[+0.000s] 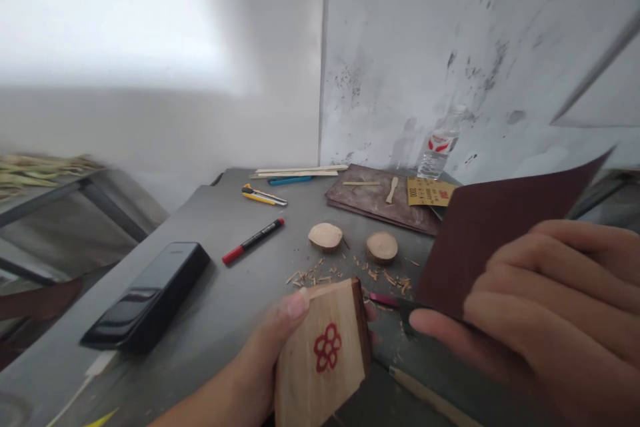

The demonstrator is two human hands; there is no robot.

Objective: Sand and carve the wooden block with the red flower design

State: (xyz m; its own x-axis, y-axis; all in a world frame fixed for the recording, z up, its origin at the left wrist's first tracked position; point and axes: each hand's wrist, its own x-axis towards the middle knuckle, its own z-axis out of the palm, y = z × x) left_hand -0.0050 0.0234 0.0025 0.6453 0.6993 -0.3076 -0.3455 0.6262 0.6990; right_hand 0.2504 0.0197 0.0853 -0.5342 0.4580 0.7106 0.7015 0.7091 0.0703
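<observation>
- Head view, looking down on a grey surface [200, 293] in front of a scuffed white wall [400, 47].
- Left hand [255, 347]: curled closed around a wooden block [323, 353] with a red flower mark, thumb pressed on the block's upper edge; block tilted and lifted above the surface, at the lower middle of the view.
- Right hand [540, 300]: fingers close together, pinching a sheet of dark red sandpaper [493, 240]; sheet raised just beside the block, with a small gap between them.
- Under the hands: a tool with a magenta handle [384, 299], partly hidden, and scattered wood shavings [320, 273].
- Farther on the surface: two round wood slices [325, 237], a red and black marker [253, 240], a flat black device [145, 297], a yellow utility knife [264, 195] and thin wooden sticks [299, 171].
- Near the wall: a brown board [370, 197] with a small carved wooden piece [392, 190], a yellow paper packet [429, 191] and a plastic water bottle [437, 143].
</observation>
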